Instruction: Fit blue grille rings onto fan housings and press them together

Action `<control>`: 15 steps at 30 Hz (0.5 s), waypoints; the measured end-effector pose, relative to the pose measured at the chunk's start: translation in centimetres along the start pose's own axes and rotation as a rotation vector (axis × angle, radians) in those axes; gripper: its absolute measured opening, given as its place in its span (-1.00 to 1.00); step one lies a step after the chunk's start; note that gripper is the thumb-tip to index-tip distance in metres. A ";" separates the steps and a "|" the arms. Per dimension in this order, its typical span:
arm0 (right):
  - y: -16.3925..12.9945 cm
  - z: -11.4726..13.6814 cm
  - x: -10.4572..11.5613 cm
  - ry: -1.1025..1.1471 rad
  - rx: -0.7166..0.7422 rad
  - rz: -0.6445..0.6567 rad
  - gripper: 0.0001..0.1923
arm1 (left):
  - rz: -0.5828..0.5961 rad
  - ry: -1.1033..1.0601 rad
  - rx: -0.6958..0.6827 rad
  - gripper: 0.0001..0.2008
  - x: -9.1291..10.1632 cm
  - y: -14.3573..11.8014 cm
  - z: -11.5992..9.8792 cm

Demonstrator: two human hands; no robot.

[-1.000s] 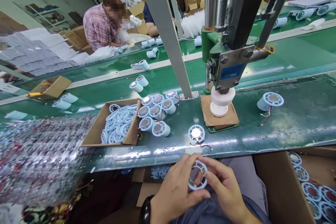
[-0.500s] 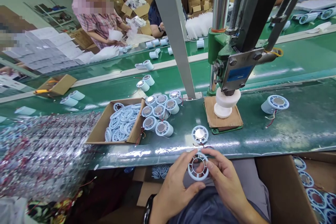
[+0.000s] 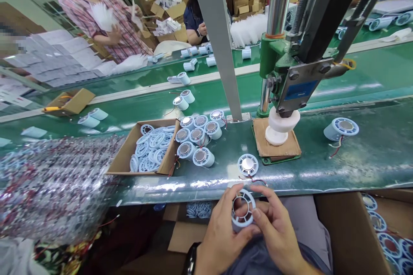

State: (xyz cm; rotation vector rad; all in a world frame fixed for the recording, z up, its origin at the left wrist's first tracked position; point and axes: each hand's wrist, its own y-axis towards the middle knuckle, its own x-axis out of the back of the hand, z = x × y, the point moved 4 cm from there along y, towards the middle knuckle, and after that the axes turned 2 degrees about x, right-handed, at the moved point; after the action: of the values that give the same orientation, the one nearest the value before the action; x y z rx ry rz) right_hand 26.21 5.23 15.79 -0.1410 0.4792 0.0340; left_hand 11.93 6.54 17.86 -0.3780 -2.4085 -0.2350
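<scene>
At the far left, a heap of clear bagged parts with red wires (image 3: 54, 184) spills over the near edge of the green bench (image 3: 355, 159). Just right of it sits an open cardboard box (image 3: 124, 157) filled with pale blue grille rings (image 3: 151, 148). Touching the box at its 3 o'clock side stands a cluster of short blue cylinders with metal discs on top (image 3: 198, 137), packed close together. Two more of the same stand apart at the cluster's 12 o'clock, further back on the belt.

Near the front edge, a flat blue ring with a silver centre (image 3: 248, 165) lies on its own, thin red and black wires trailing from it toward 5 o'clock. Below it, off the bench edge and over the person's lap, both hands meet. The left hand (image 3: 222, 232) curls its fingers around a blue spoked ring part (image 3: 243, 211) from the 9 o'clock side, thumb pressed near its lower rim. The right hand (image 3: 275, 227) closes on the same part from 3 o'clock, forefinger on the rim. The part is tilted, its open face toward the camera.

At the part's 1 o'clock, a hand press (image 3: 290, 77) stands on the bench, its white head (image 3: 280, 124) resting on a cardboard pad (image 3: 292, 148). Further right, a lone blue cylinder (image 3: 342, 129) lies tilted with wires hanging out. At the far right, a carton (image 3: 348, 232) below bench level holds more blue units.
</scene>
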 end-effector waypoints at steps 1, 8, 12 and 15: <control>-0.2 -0.1 0.0 -0.003 0.007 0.009 -0.61 | 0.010 0.011 0.003 -0.32 -0.1 -0.1 0.0; -1.2 -0.5 0.0 0.074 0.047 -0.023 -0.59 | -0.011 0.037 -0.226 -0.35 0.7 -1.0 -0.9; -1.6 -0.2 0.0 0.046 0.080 -0.035 -0.62 | 0.006 0.009 -0.247 -0.27 0.9 -1.7 -0.7; -1.9 0.2 0.0 -0.025 0.147 0.021 -0.67 | 0.002 -0.017 -0.269 -0.24 0.9 -2.2 -0.3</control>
State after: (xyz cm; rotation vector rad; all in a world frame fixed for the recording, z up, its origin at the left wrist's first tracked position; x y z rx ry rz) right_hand 26.43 3.36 16.22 0.0086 0.4568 0.0207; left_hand 10.72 4.58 18.49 -0.5048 -2.3975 -0.5596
